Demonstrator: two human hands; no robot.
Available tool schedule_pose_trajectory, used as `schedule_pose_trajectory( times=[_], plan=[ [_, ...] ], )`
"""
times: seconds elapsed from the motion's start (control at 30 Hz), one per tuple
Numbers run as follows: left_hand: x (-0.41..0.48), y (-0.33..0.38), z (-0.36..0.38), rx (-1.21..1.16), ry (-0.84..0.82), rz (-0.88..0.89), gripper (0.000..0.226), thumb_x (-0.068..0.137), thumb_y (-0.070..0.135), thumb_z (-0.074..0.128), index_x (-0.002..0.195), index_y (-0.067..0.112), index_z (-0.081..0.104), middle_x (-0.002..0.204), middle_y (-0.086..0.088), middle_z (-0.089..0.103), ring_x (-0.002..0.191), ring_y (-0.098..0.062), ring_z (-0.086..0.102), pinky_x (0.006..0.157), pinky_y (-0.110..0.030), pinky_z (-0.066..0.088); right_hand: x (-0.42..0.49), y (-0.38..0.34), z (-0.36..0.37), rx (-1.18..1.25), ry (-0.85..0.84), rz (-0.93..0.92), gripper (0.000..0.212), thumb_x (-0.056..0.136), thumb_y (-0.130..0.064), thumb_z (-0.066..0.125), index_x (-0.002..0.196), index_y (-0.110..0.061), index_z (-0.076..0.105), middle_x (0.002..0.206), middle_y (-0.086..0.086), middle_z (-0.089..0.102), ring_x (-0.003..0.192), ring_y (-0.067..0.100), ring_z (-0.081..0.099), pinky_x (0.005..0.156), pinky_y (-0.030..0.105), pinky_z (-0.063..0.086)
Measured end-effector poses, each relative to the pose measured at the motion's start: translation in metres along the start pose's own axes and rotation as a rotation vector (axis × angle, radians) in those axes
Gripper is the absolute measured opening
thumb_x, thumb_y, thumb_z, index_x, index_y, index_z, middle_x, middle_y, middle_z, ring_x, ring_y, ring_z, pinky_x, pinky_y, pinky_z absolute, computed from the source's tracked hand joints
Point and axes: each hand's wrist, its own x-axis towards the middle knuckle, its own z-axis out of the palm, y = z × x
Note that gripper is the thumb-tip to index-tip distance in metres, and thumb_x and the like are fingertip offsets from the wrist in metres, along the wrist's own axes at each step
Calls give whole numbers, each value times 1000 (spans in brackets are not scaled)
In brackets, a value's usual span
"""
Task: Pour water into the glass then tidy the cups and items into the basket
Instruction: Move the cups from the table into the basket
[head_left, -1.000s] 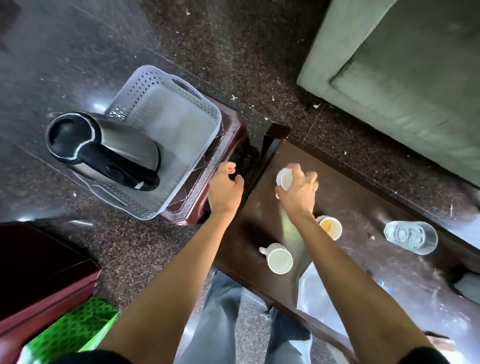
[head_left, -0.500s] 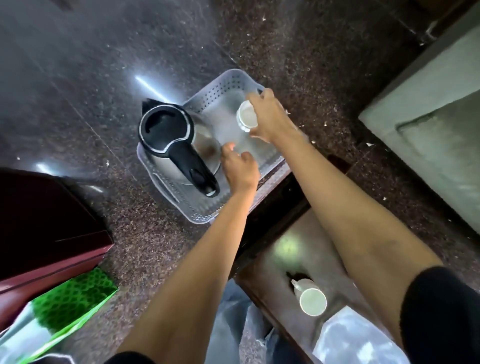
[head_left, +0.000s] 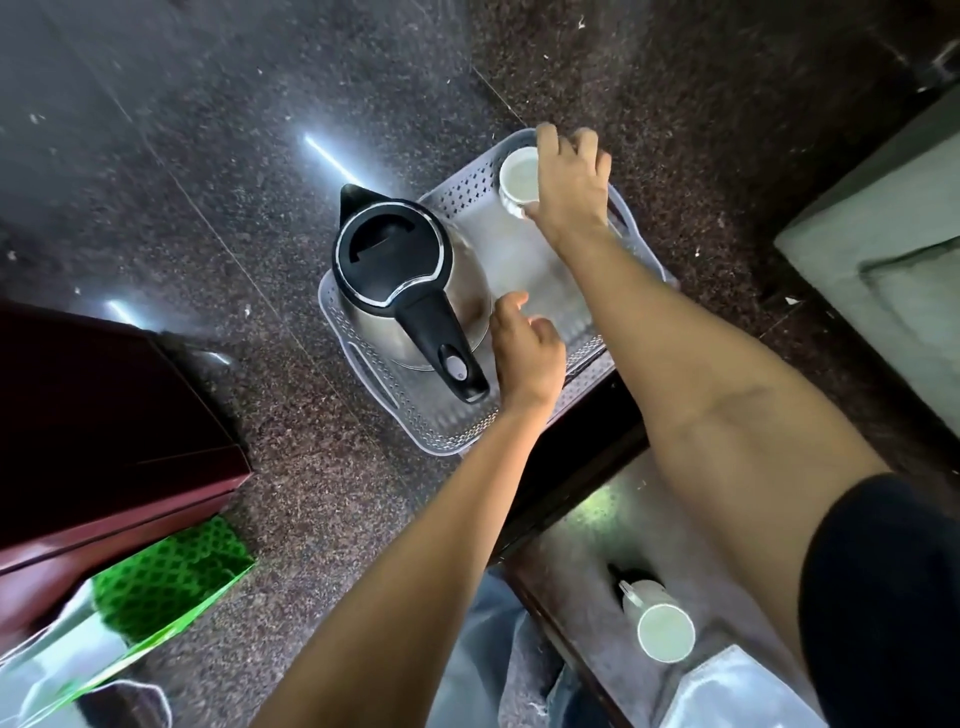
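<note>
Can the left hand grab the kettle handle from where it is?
Probably yes. The left hand hangs empty and loosely open right beside the kettle's black handle in the basket, with nothing between them.

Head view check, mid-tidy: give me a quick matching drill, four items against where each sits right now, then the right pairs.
Items:
1. kettle
2. small white cup
3. handled white mug
4. green bag

Places:
A. on the dark table, near the person
B. gripped by the right hand over the basket's far corner
C. on the floor, lower left
D. standing in the basket, left side

Pairs: 1-D, 2-B, 3-A, 4-C
</note>
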Motion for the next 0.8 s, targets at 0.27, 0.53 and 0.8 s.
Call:
schedule_pose_trajectory(
  times=[0.27, 0.53, 0.8],
  plan=[
    [-23, 7, 0, 112, -18, 215, 30, 89, -3, 43, 118, -2, 49, 120, -18, 51, 106, -23, 53, 85, -14, 32, -75, 33, -20, 305, 250, 64, 62, 81, -39, 65, 132, -9, 46, 135, 14, 47, 120, 32, 42, 100, 41, 35],
    [-117, -30, 35, 279, -291, 424, 24, 92, 5, 45, 115, 3, 52, 116, -11, 54, 103, -13, 51, 94, -24, 39, -274, 134, 10, 115, 168, 691, 72, 76, -46, 69, 133, -8, 43, 134, 21, 42, 112, 40, 46, 96, 47, 39],
    [-207, -73, 64, 451, -574, 331, 27, 97, 18, 43, 121, 9, 49, 125, -8, 48, 107, -21, 58, 90, -34, 49, -426, 195, 36, 92, -401, 1079, 111, 68, -50, 80, 151, -27, 9, 155, 26, 6, 140, 52, 11, 112, 65, 11]
  ],
)
